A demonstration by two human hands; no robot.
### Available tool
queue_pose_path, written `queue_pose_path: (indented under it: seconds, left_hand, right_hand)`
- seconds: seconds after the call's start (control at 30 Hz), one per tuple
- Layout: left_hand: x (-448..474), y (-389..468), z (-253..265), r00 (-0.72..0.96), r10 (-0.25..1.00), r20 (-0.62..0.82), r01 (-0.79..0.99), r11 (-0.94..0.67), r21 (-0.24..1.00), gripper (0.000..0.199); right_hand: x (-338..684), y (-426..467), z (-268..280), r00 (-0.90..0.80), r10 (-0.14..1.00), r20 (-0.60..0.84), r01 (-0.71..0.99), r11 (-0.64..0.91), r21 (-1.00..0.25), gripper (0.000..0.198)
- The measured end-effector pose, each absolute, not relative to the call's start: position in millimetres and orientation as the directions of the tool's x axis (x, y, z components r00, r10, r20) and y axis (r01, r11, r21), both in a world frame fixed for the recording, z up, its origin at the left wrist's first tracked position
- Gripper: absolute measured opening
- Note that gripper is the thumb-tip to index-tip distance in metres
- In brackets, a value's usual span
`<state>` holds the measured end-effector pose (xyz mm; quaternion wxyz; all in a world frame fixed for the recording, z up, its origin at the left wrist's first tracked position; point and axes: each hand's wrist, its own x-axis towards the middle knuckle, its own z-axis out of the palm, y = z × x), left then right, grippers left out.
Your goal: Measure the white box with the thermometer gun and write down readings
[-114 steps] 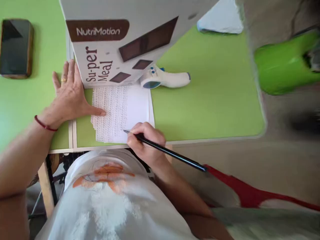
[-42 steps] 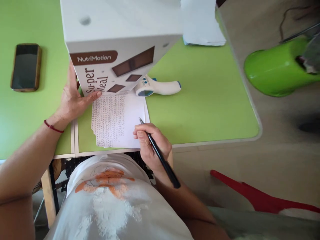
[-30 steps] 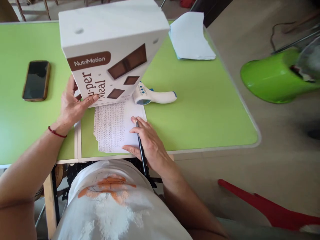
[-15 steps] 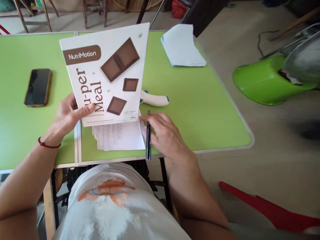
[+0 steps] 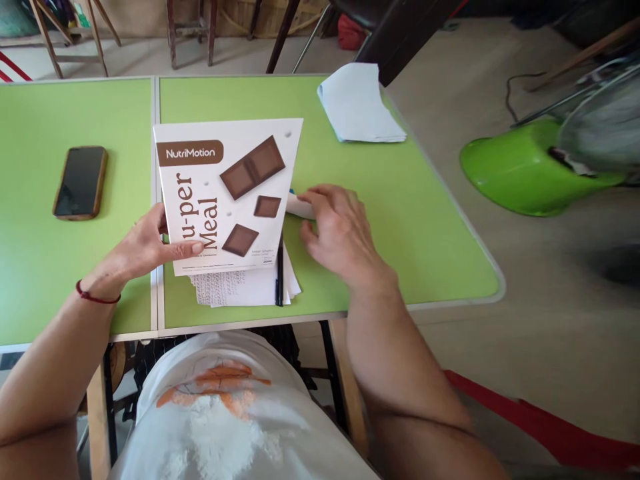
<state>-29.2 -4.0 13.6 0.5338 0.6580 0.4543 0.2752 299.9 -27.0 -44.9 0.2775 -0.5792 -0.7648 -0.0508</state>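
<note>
Papers (image 5: 250,288), pen (image 5: 279,288) partly behind box (image 5: 223,207)

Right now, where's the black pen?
In the head view, the black pen lies on the papers near their right edge, beside the white box.

1 phone (image 5: 80,181) lies on the green table (image 5: 425,233), with 1 green bin (image 5: 515,173) past its right edge.

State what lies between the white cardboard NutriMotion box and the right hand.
The head view shows a partly hidden white handle; lower down, a slim black pen.
</note>
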Motion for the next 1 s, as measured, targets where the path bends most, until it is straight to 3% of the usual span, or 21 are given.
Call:
queue_pose_path:
  seconds: [0.1,0.2,0.27,0.37,0.47,0.53,0.63,0.77,1.0]
  left_hand:
    - [-29,-4,17,0.493,0.864,-0.105,0.263,-0.033,0.964,0.066]
    - [-29,-4,18,0.528,0.84,-0.123,0.25,-0.015,0.968,0.072]
    - [-30,-4,19,0.536,0.834,-0.13,0.261,-0.018,0.965,0.074]
    - [-31,-5,19,0.545,0.827,-0.138,0.282,-0.026,0.959,0.08]
    - [-32,-5,18,0.551,0.822,-0.141,0.295,-0.034,0.955,0.086]
    - [-33,-6,17,0.554,0.823,-0.13,0.308,-0.057,0.95,0.085]
    - [-34,-8,17,0.58,0.808,-0.104,0.309,-0.101,0.946,0.071]
    - [-34,-11,17,0.634,0.773,-0.04,0.246,-0.152,0.957,0.054]
    - [-32,-19,25,0.636,0.762,-0.117,0.256,-0.066,0.964,0.065]
  right_hand:
    - [303,-5,-41,-0.233,0.934,0.272,0.928,0.297,-0.224,0.048]
    - [303,3,-32,-0.17,0.984,0.057,0.956,0.179,-0.233,0.043]
    - [300,-2,-23,-0.04,0.995,0.087,0.95,0.065,-0.305,0.036]
    - [288,-27,-6,0.206,0.938,0.28,0.828,-0.014,-0.56,0.024]
    - [262,-67,11,0.299,0.851,0.432,0.547,0.218,-0.808,0.021]
    - [239,-96,16,0.272,0.868,0.415,0.271,0.344,-0.899,0.017]
    - [209,-130,15,0.135,0.937,0.323,-0.029,0.329,-0.944,0.024]
    - [190,-142,8,0.01,0.991,0.131,-0.109,0.132,-0.985,0.026]
    - [187,-134,17,-0.067,0.998,-0.019,-0.259,-0.035,-0.965,0.033]
